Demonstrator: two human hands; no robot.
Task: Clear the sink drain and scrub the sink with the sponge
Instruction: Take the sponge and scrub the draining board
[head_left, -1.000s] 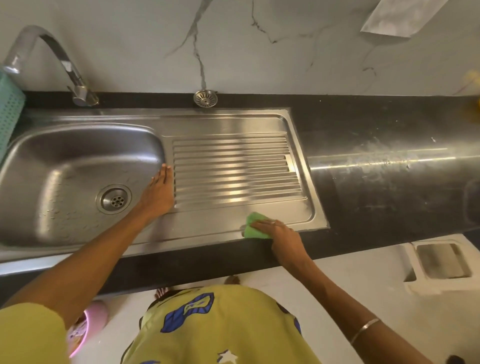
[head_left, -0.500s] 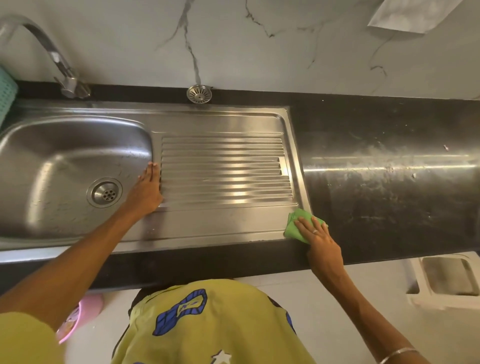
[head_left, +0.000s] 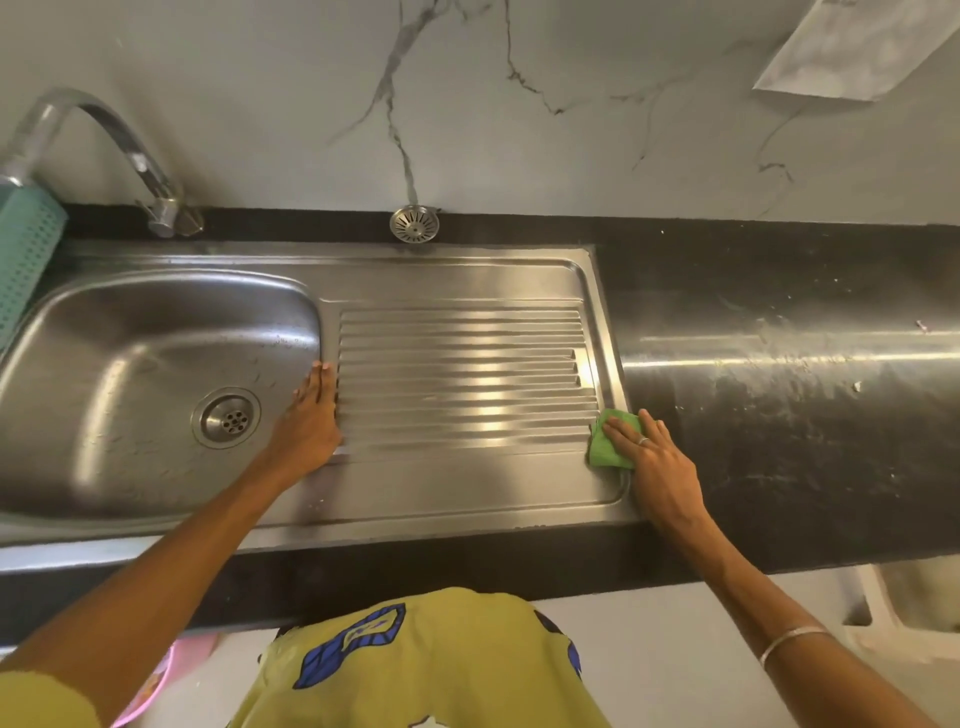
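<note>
Sponge (head_left: 609, 440): green, flat under R hand (head_left: 657, 465)

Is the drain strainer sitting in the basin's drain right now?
No, the drain strainer rests on the black countertop by the wall.

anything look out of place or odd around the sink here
The drain strainer is out of the basin: it leans at the back of the black counter against the wall, while the drain sits open without it. The counter also carries pale smears and specks right of the sponge.
</note>
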